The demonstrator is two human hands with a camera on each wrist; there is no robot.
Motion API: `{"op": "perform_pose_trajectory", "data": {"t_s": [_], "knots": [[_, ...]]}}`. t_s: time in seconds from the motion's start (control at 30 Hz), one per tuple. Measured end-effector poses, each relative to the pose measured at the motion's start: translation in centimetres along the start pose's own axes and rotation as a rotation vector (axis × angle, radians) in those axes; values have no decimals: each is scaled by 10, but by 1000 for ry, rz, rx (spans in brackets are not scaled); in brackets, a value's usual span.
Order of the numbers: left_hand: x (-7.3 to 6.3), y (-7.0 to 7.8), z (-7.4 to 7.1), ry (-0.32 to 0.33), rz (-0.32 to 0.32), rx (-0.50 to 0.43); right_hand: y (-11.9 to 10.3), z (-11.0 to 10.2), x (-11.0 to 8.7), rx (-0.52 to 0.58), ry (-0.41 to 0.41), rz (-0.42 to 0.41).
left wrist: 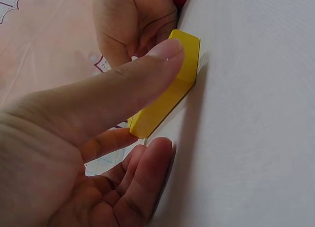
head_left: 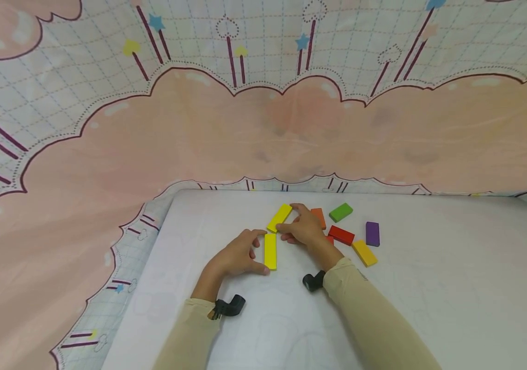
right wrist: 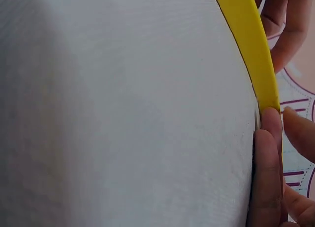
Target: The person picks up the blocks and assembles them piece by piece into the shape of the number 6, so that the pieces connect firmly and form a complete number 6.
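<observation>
Two yellow blocks lie almost end to end on the white table in the head view. My left hand (head_left: 238,253) pinches the nearer yellow block (head_left: 270,252) lengthwise, thumb at its near end and index finger at its far end. In the left wrist view, the thumb overlaps this yellow block (left wrist: 165,101), which stands on its narrow edge. My right hand (head_left: 307,226) holds the farther yellow block (head_left: 279,218), which slants up to the right, index finger at the far end and thumb by the near end. The right wrist view shows fingertips (right wrist: 268,153) low against the table.
Right of the hands lie an orange block (head_left: 319,218), a green block (head_left: 341,212), a red block (head_left: 341,235), a purple block (head_left: 372,234) and an amber block (head_left: 364,253). Another reddish block (head_left: 330,240) is partly hidden by the right wrist. A patterned cloth (head_left: 263,139) hangs behind the table.
</observation>
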State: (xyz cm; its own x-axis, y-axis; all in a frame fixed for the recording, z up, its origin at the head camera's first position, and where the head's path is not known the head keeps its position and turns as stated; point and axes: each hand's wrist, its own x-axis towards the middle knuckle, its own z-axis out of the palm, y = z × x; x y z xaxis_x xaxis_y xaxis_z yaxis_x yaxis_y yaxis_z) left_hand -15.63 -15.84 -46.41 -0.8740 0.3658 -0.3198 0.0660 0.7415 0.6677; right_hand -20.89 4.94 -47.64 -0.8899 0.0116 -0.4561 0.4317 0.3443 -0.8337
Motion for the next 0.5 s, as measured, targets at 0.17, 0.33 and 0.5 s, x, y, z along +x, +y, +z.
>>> {"op": "perform_pose_trajectory", "data": {"t_s": [0.17,0.33,0.5], "knots": [[0,0,1,1,1,8,0,0,1,-5,5,3],[0,1,1,3,5,21,-2,2,1,-13,18,29],[0,0,1,10,6,31,-2,3,1,-30,28,34]]}}
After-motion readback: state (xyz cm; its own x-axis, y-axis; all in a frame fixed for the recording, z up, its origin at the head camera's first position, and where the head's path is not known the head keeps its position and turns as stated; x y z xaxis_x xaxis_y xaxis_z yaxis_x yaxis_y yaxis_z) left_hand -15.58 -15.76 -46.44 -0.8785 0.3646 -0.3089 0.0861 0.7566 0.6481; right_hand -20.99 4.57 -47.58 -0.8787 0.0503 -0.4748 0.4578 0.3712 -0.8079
